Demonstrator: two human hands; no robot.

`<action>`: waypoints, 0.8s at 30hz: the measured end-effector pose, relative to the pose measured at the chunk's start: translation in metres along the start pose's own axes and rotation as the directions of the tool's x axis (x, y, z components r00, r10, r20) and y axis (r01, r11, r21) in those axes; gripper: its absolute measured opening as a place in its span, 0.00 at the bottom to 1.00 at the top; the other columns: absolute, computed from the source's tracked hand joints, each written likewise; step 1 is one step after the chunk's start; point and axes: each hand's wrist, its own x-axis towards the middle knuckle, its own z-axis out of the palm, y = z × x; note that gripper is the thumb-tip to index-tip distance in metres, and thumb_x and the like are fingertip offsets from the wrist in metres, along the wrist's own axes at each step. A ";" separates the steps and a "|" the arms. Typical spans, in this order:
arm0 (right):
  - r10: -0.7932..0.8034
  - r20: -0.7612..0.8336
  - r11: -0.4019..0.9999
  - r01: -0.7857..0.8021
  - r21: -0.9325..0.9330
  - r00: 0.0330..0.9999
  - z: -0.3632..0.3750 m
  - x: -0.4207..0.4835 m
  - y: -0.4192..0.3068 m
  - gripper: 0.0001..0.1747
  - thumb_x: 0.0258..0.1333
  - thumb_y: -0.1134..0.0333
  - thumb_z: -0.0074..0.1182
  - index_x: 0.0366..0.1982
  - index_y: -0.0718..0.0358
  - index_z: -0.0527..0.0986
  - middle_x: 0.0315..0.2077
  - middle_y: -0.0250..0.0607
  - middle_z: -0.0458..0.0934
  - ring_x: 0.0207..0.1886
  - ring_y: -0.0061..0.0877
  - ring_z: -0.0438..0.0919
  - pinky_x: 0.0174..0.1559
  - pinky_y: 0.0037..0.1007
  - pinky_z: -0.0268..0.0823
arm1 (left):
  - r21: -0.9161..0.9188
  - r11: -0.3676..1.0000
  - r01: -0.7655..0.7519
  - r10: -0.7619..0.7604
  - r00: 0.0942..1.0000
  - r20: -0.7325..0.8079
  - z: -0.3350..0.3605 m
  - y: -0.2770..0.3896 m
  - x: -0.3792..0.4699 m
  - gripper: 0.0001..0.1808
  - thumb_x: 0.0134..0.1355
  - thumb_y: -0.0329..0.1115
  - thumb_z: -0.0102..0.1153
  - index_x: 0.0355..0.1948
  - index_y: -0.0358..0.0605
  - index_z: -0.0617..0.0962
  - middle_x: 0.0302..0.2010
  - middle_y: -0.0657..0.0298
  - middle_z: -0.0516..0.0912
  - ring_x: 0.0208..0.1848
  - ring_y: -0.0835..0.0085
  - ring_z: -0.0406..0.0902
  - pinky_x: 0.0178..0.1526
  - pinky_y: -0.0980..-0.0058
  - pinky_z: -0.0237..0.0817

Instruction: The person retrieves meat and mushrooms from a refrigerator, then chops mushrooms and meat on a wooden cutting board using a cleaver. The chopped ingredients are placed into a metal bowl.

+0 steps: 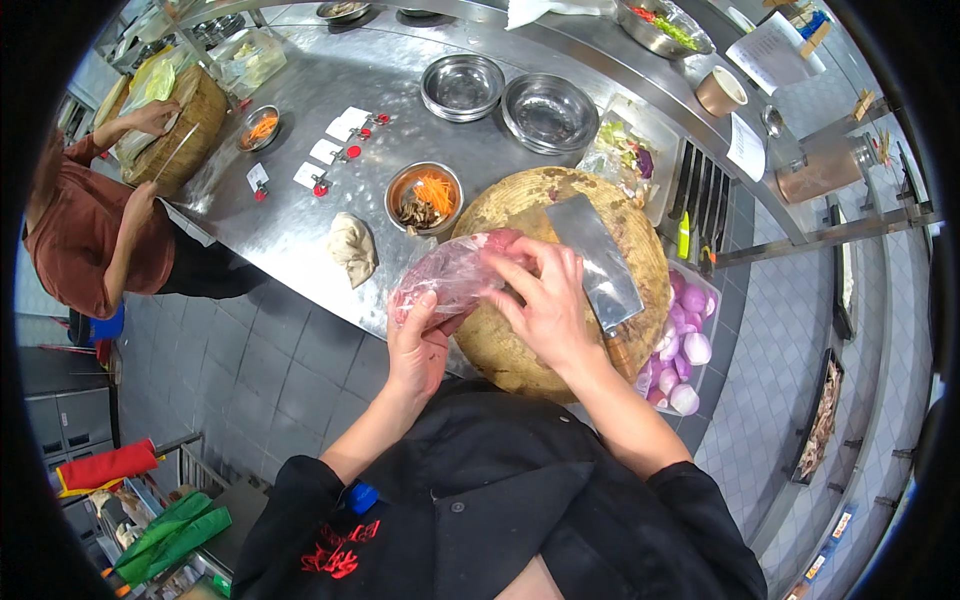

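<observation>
A piece of raw red meat (457, 274) in clear plastic film is held up over the left edge of a round wooden chopping block (510, 337). My left hand (420, 337) grips its lower left end, thumb on top. Around the upper right end are the fingers of my right hand (544, 296), pressing on film and meat; one end of the meat looks bare. On the block, just right of that hand, a Chinese cleaver (596, 251) lies flat, its wooden handle (619, 355) towards me.
Beyond the block stand a bowl of carrot shreds and sliced mushrooms (424, 199) and stacked steel bowls (550, 112). A crumpled cloth (351, 249) lies to the left. Peeled purple onions (682, 337) fill a tub at right, near a knife rack (701, 191). A co-worker (105, 232) holds a knife at another block (187, 131).
</observation>
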 end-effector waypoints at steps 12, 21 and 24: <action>0.069 0.483 0.754 -0.362 0.548 0.873 -0.012 -0.059 -0.013 0.20 0.65 0.72 0.63 0.59 0.59 0.80 0.44 0.42 0.86 0.48 0.40 0.86 0.52 0.39 0.77 | -0.079 0.988 0.136 -0.146 0.980 -0.138 -0.025 -0.024 -0.005 0.20 0.72 0.36 0.64 0.62 0.50 0.74 0.50 0.64 0.86 0.48 0.71 0.87 0.49 0.65 0.80; 0.647 0.103 0.755 -0.616 -0.225 0.756 -0.057 -0.172 0.087 0.33 0.56 0.61 0.75 0.60 0.61 0.74 0.50 0.52 0.77 0.56 0.49 0.76 0.59 0.47 0.70 | 0.783 0.559 0.273 -0.135 0.962 -0.239 -0.016 -0.016 0.002 0.22 0.71 0.47 0.69 0.52 0.40 0.77 0.33 0.57 0.89 0.32 0.68 0.87 0.37 0.66 0.79; 0.606 0.116 0.795 -0.596 -0.112 0.787 -0.054 -0.187 0.101 0.33 0.59 0.65 0.73 0.64 0.61 0.72 0.48 0.51 0.79 0.51 0.45 0.78 0.56 0.44 0.71 | 0.956 0.290 0.037 0.019 0.999 -0.045 -0.033 -0.020 0.004 0.23 0.70 0.46 0.69 0.49 0.36 0.78 0.35 0.52 0.89 0.33 0.65 0.86 0.39 0.64 0.77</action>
